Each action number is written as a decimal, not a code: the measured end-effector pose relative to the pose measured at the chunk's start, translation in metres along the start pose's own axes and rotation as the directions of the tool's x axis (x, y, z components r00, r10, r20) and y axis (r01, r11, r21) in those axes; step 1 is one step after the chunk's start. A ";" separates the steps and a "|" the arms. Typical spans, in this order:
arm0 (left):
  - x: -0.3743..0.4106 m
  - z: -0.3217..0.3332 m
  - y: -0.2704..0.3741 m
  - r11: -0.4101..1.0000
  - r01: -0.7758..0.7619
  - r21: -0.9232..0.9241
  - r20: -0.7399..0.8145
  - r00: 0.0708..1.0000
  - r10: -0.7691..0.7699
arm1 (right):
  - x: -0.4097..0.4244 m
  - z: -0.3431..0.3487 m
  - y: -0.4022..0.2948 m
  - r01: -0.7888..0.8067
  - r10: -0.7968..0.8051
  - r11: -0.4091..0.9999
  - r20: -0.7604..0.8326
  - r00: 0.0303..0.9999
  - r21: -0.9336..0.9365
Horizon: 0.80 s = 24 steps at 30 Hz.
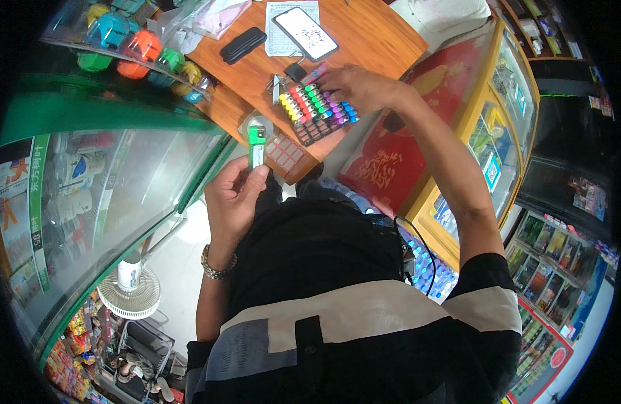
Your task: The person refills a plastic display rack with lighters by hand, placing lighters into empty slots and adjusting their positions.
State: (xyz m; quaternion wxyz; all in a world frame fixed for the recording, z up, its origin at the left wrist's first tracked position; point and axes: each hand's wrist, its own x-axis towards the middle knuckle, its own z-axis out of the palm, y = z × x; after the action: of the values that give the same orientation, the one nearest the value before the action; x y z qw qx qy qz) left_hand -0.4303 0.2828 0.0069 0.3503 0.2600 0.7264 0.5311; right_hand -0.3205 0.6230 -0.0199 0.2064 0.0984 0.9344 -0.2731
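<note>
My left hand holds a green cigarette lighter upright between thumb and fingers, its black and metal top pointing away from me. On the wooden table, my right hand reaches over a black tray of lighters. Yellow, red, green, purple and blue lighters stand there in rows; the slots along the near side hold none. A pink lighter-like item touches or lies just beside my right fingertips. Whether those fingers grip it is hidden.
Beyond the tray lie an open padlock, a black case and a phone with a lit screen on a printed sheet. A glass-door cooler stands at left, a yellow-framed display case at right. A fan is behind me.
</note>
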 end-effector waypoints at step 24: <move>0.001 0.004 -0.011 0.999 0.008 -0.050 0.077 0.997 -0.004 | 0.000 -0.007 0.006 0.060 -0.046 0.975 -0.068 0.997 0.215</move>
State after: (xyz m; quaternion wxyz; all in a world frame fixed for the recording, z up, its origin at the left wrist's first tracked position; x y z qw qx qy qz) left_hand -0.4278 0.2823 -0.0043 0.3858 0.2692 0.6996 0.5378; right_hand -0.3209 0.6319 -0.0168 0.1580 0.1038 0.9073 -0.3756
